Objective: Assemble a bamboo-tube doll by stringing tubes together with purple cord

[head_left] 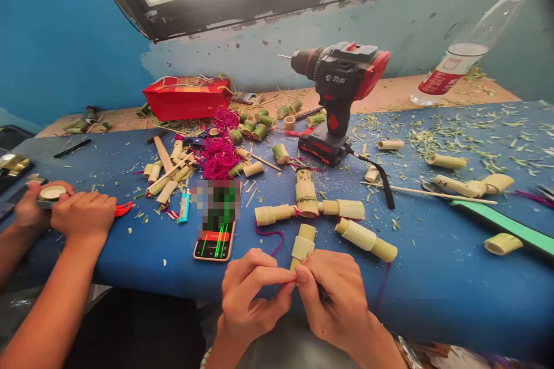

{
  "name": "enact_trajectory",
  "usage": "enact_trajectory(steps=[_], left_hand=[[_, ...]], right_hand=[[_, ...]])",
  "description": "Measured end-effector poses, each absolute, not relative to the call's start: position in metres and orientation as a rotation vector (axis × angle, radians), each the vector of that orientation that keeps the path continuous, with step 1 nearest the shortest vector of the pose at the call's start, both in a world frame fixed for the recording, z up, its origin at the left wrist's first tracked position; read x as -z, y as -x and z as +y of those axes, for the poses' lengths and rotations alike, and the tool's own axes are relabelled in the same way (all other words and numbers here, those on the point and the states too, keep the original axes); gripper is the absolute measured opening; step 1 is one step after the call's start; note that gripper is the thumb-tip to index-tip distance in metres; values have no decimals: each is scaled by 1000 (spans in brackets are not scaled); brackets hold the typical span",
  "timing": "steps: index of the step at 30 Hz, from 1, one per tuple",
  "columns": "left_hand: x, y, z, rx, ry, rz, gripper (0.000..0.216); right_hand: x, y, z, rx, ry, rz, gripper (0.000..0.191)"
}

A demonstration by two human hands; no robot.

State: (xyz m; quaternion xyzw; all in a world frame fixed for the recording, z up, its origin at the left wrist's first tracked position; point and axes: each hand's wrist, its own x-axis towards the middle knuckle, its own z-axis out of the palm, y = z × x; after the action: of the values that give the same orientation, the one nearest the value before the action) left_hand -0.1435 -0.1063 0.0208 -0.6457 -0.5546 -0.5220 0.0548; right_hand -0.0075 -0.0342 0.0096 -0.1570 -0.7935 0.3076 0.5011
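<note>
Being pinched between the left hand [253, 294] and the right hand [333, 300], a short jointed bamboo piece [303, 245] is held upright near the front edge of a blue table cover [433, 282]. The two hands are brought together, touching at the fingertips, and are clamped on the lower end of the piece. A thin purple cord [383, 285] is seen just beside the right hand. Directly behind the piece, a bamboo figure [307, 199] is laid out, and a bamboo tube [366, 240] is placed to its right. A phone [215, 248] is left near the hands, with a lighter [184, 206] beyond it. A tangle of magenta cord [220, 158] is heaped among cut bamboo sections, and a cordless drill [329, 86] is stood upright further back. Bamboo shavings [437, 138] are strewn across the cover. At the far left, a bamboo ring [52, 192] is gripped in the hands of a co-worker [82, 213].
</note>
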Motion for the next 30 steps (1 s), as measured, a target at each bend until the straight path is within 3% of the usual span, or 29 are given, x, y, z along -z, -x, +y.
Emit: enact_trajectory(steps=[30], left_hand=[[-19,142,-88,1660,2021,-1695,10]], right_hand=[[-13,-3,-21,-635,441,-2071,35]])
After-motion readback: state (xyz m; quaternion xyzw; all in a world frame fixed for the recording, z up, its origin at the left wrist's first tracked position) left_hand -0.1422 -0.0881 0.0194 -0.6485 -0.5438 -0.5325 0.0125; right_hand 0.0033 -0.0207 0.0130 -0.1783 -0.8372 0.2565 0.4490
